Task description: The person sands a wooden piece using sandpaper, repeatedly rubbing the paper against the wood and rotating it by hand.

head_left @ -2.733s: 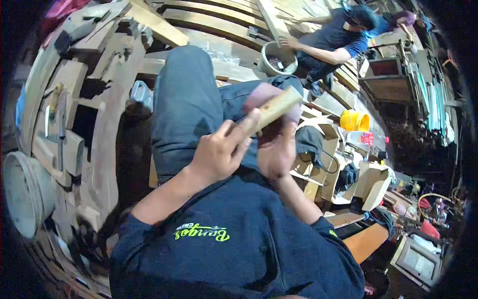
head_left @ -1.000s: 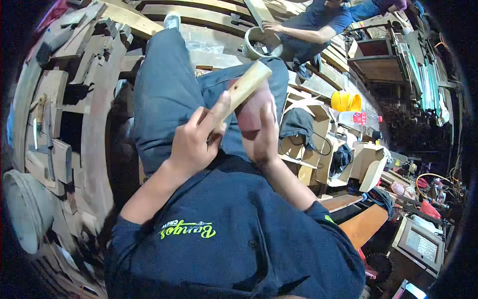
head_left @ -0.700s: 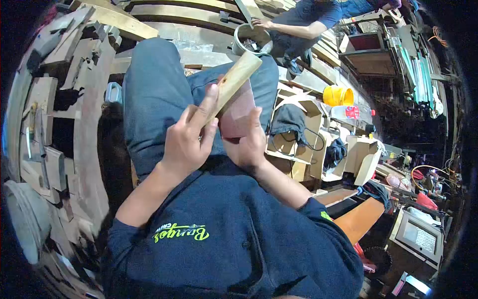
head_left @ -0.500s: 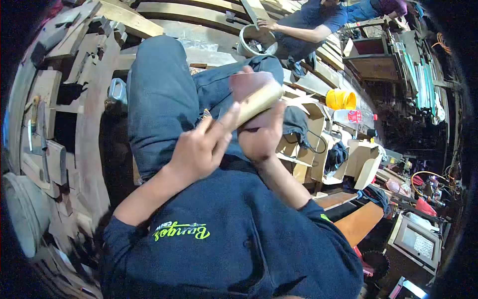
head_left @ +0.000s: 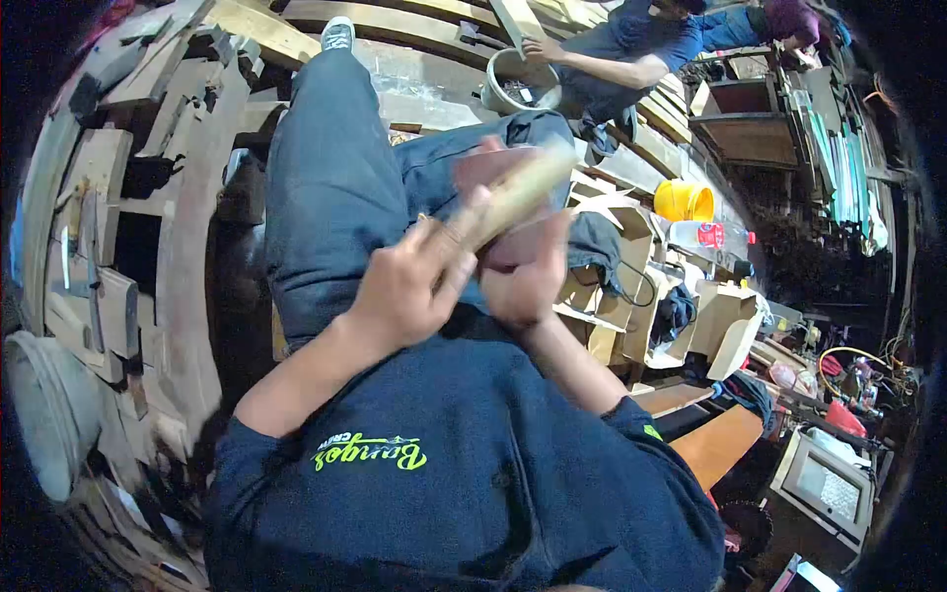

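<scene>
Wood (head_left: 508, 202) is held up over the lap, one end in the left hand (head_left: 406, 291) and the other slanting across the pinkish sheet (head_left: 480, 173) in the right hand (head_left: 528, 281). The left fingers pinch the wood's near end, index laid along its upper side and thumb closing from below. The right hand cups the sheet, thumb on one side of the wood, fingers on the other; a fingertip shows past the sheet's far edge, but blur and the sheet hide how firmly they press.

Several slips look possible. Since only one end of the wood is pinched, a sideways push could twist it in the left hand. If the sheet is as gritty as it looks, the left index, close to its near edge, could be scraped. A loose right palm could let the sheet crease or slide out. Pressure on one edge alone would probably wear the wood unevenly. Nothing but the hands carries either piece, so a lost grip would likely drop it on the bent right leg (head_left: 538, 128) or between the knees.
</scene>
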`<state>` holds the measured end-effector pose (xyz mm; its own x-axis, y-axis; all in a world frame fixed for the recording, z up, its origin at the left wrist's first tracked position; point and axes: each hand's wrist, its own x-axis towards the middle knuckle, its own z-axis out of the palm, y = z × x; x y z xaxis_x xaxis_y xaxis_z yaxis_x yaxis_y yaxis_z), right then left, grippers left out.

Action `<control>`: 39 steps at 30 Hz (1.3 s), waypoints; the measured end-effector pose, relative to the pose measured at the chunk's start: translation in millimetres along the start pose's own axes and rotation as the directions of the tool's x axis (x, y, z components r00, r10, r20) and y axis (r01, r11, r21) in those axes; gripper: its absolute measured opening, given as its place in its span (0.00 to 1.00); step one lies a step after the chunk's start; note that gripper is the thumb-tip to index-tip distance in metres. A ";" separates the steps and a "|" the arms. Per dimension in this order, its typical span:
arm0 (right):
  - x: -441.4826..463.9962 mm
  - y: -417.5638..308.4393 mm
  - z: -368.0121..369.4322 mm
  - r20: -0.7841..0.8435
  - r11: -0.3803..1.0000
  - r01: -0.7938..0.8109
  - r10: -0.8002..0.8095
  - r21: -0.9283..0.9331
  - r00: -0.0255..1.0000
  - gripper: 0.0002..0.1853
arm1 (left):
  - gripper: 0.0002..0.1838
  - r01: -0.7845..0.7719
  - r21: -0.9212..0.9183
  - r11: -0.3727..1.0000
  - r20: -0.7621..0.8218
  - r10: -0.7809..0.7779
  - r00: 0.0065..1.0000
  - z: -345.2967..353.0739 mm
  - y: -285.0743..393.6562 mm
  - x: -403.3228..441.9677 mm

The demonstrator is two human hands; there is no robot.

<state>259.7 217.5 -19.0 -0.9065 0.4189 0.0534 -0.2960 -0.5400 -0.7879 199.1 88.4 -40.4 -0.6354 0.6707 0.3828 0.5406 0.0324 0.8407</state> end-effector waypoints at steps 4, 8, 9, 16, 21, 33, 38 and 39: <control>6.6 -4.1 -2.1 -0.142 0.999 0.036 -0.040 -0.029 0.989 0.46 | 0.32 0.051 0.077 0.996 0.139 -0.062 0.988 -3.5 3.3 -5.4; -0.4 7.6 -0.6 0.019 0.997 0.059 -0.060 0.048 0.998 0.44 | 0.32 0.101 -0.003 0.995 0.017 -0.100 0.995 -2.4 0.1 3.2; 4.4 -2.0 -6.0 -0.090 0.998 0.051 -0.049 0.025 0.995 0.44 | 0.31 0.086 -0.003 0.996 0.099 -0.085 0.991 1.9 2.4 -4.1; -1.4 8.3 7.2 -0.011 0.999 0.037 -0.036 0.016 0.999 0.44 | 0.31 0.098 -0.008 0.995 0.002 -0.098 0.995 -3.8 -2.3 5.7; 14.0 -3.0 -12.2 -0.227 0.994 0.101 -0.107 -0.036 0.968 0.42 | 0.31 0.099 -0.011 0.995 0.166 -0.096 0.982 1.3 -0.6 -4.0; -7.6 11.8 6.6 -0.101 0.998 0.032 -0.038 -0.058 0.994 0.46 | 0.30 0.203 -0.058 0.978 0.133 -0.194 0.972 -7.4 1.4 5.7; 12.2 -8.8 -11.7 -0.270 0.991 0.122 -0.130 -0.049 0.954 0.39 | 0.29 0.191 0.074 0.979 0.370 -0.205 0.906 -3.6 14.2 -4.5; 7.0 -7.8 -9.0 -0.251 0.992 0.110 -0.120 -0.055 0.960 0.41 | 0.29 0.177 0.071 0.982 0.329 -0.191 0.925 -3.3 12.0 -4.2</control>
<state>258.4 231.2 -18.0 -0.7595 0.6505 -0.0080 -0.3767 -0.4498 -0.8098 206.4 83.5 -30.6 -0.5096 0.8577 0.0677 0.4573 0.2033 0.8658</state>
